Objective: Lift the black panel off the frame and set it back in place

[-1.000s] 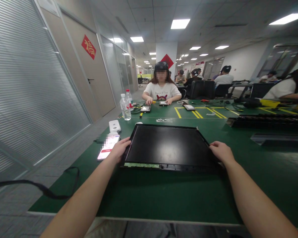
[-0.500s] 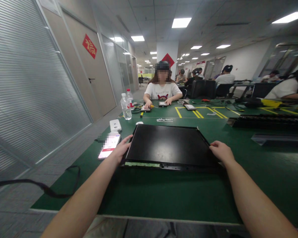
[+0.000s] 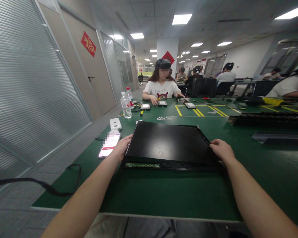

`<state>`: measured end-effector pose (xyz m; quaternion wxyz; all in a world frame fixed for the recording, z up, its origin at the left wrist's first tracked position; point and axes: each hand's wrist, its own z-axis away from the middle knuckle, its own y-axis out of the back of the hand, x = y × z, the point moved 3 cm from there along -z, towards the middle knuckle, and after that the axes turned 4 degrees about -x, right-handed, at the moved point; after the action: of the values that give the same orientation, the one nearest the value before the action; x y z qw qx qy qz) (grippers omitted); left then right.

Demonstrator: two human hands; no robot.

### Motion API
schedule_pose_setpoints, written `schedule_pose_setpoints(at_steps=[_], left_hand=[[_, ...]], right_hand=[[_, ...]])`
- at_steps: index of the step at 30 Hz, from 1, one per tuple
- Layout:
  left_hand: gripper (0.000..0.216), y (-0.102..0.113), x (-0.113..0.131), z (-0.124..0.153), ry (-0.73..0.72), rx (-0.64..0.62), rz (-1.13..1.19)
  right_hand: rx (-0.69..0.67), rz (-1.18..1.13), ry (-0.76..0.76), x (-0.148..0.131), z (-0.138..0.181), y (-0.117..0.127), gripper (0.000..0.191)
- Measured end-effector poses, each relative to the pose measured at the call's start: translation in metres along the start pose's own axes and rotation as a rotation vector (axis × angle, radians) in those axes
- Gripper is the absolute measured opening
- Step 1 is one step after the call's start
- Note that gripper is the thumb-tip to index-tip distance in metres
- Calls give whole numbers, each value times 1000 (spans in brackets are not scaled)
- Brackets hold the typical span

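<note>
A flat black screen panel (image 3: 161,142) lies in front of me over a black frame (image 3: 188,166). A strip of green circuit board (image 3: 142,165) shows along the frame's near side. The panel sits tilted, its near left part raised off the frame with a dark gap below. My left hand (image 3: 124,147) is closed on the panel's left edge, fingertips partly hidden behind it. At the right edge, my right hand (image 3: 222,150) pinches the rim between thumb and fingers; whether it grips the panel, the frame or both I cannot tell.
Left of the panel lie a lit phone (image 3: 109,145) and a white power bank (image 3: 115,124). Water bottles (image 3: 126,105) stand behind them. Across the green table (image 3: 169,198), a co-worker (image 3: 162,86) sits near several drive-like boxes (image 3: 162,103). Long black strips (image 3: 268,119) lie at right.
The panel's near left side has risen off the frame, widening the gap over the green strip. My right hand has hardly moved. The co-worker's hands have shifted off the drive-like boxes.
</note>
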<state>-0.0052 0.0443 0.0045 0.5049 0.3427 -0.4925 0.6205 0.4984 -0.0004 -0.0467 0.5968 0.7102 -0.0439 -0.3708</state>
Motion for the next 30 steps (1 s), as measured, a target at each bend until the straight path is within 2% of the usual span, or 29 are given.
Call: schedule_pose_setpoints(at_steps=[8,18,30], left_hand=[[24,-4,-1,1,4,-36,82],[49,6,-5,-1,-99,-84,-59],[55,9,-5,-3,-143,-89,-81]], right_hand=[[24,0,19,4,-3,-3,16],[34,19,23,6,-6,-4,23],[52,-8,24,5,-6,-3,20]])
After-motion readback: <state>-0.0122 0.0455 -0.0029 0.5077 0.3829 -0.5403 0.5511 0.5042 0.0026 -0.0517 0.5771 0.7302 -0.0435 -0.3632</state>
